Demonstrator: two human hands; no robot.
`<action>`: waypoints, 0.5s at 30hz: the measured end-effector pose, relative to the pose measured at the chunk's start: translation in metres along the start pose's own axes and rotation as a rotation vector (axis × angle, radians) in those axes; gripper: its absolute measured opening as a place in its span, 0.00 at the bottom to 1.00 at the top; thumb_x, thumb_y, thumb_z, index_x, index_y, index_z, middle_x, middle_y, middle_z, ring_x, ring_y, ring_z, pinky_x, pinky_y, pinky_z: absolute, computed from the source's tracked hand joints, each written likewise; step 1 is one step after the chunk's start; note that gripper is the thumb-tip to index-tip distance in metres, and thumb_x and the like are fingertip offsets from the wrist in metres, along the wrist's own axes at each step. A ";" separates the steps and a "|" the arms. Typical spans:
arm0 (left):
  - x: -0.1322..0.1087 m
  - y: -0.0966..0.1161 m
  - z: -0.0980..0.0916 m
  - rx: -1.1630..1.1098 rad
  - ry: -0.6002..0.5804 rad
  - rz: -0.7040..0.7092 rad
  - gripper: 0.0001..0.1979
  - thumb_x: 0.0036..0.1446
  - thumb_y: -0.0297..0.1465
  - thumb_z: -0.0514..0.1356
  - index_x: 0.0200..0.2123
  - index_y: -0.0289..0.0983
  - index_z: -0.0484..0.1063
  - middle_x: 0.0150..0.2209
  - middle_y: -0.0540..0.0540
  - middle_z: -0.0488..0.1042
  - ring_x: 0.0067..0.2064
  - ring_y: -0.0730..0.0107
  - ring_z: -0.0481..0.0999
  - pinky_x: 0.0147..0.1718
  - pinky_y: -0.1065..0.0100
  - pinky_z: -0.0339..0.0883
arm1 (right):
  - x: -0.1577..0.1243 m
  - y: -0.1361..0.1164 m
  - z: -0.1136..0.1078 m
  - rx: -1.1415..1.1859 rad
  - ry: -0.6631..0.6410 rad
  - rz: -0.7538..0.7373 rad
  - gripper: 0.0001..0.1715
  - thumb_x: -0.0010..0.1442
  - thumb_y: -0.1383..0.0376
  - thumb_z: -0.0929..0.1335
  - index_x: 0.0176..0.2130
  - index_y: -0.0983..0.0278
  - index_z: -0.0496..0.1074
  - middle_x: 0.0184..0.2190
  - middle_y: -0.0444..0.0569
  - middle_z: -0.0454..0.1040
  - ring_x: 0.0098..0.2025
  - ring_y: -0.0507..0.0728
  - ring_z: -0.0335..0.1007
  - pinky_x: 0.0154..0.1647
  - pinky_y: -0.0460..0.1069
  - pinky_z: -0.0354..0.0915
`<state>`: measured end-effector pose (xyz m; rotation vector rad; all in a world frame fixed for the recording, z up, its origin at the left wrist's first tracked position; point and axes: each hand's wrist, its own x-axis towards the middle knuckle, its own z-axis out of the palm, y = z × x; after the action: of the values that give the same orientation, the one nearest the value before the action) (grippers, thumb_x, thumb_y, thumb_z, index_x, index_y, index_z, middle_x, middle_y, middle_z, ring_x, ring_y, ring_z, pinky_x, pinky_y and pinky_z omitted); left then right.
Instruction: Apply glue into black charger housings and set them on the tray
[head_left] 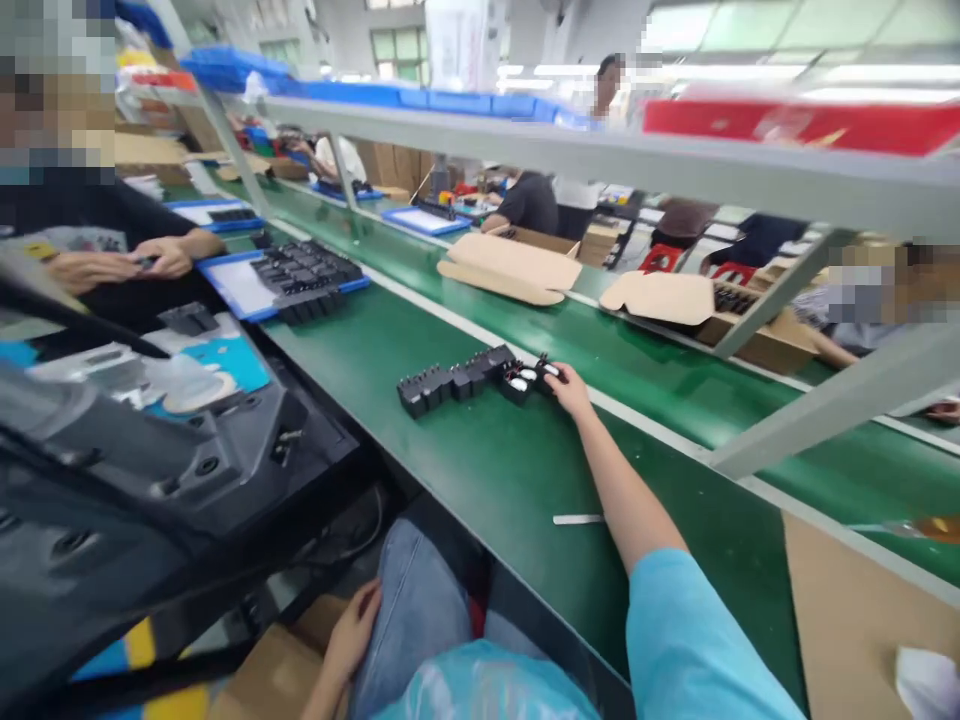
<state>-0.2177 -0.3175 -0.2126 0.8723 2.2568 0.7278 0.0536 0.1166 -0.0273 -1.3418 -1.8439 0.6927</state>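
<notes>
Now, right hand holds black part; white sheet's print blurred.

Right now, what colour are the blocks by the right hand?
The blocks are black, some with white parts; best in the head view.

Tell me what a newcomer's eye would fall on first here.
Probably the long, glossy green tabletop slanting across the middle. On it, the wearer's bare right hand touches the far right end of a row of small black plastic housings. A bright red plastic tray also stands out, up on the pale metal shelf at upper right.
</notes>
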 end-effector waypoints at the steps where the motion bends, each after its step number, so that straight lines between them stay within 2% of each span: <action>1: 0.002 0.010 0.003 0.009 0.012 0.005 0.29 0.45 0.55 0.47 0.39 0.41 0.71 0.45 0.42 0.79 0.49 0.52 0.79 0.52 0.57 0.70 | -0.003 0.003 0.001 0.009 0.008 0.008 0.19 0.64 0.56 0.67 0.50 0.65 0.70 0.45 0.51 0.73 0.43 0.56 0.72 0.45 0.55 0.71; 4: 0.010 0.030 0.016 0.075 0.075 -0.003 0.30 0.53 0.52 0.51 0.49 0.36 0.69 0.53 0.37 0.72 0.56 0.52 0.72 0.57 0.56 0.64 | -0.005 0.011 0.005 0.022 0.036 0.033 0.23 0.62 0.55 0.68 0.52 0.65 0.67 0.44 0.51 0.73 0.45 0.58 0.71 0.51 0.59 0.68; 6: 0.014 0.035 0.025 0.140 0.123 -0.041 0.28 0.55 0.50 0.54 0.50 0.35 0.68 0.52 0.33 0.70 0.56 0.48 0.69 0.55 0.52 0.62 | -0.003 0.015 0.007 0.032 0.032 0.029 0.26 0.58 0.54 0.69 0.52 0.63 0.68 0.42 0.50 0.74 0.45 0.59 0.71 0.53 0.59 0.66; 8: 0.013 0.038 0.029 0.194 0.143 -0.053 0.22 0.57 0.47 0.54 0.44 0.35 0.69 0.47 0.34 0.71 0.52 0.46 0.70 0.51 0.51 0.63 | -0.002 0.016 0.008 0.042 0.032 0.015 0.26 0.56 0.54 0.69 0.51 0.62 0.68 0.41 0.50 0.75 0.45 0.60 0.72 0.53 0.59 0.65; 11: 0.002 0.038 0.026 0.227 0.115 0.016 0.13 0.60 0.42 0.53 0.32 0.38 0.67 0.37 0.40 0.71 0.44 0.52 0.70 0.46 0.56 0.63 | -0.003 0.016 0.007 0.051 0.053 -0.001 0.26 0.55 0.55 0.69 0.50 0.63 0.68 0.41 0.50 0.75 0.45 0.60 0.72 0.53 0.59 0.66; 15: -0.019 0.034 0.014 0.211 0.043 0.136 0.13 0.59 0.39 0.53 0.25 0.40 0.61 0.29 0.46 0.68 0.37 0.59 0.67 0.40 0.62 0.62 | -0.004 0.022 0.006 0.052 0.057 -0.014 0.26 0.55 0.54 0.69 0.50 0.64 0.68 0.40 0.51 0.76 0.41 0.57 0.72 0.50 0.56 0.67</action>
<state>-0.1836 -0.3060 -0.1932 1.1295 2.3604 0.5795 0.0616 0.1198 -0.0481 -1.3009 -1.7772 0.6832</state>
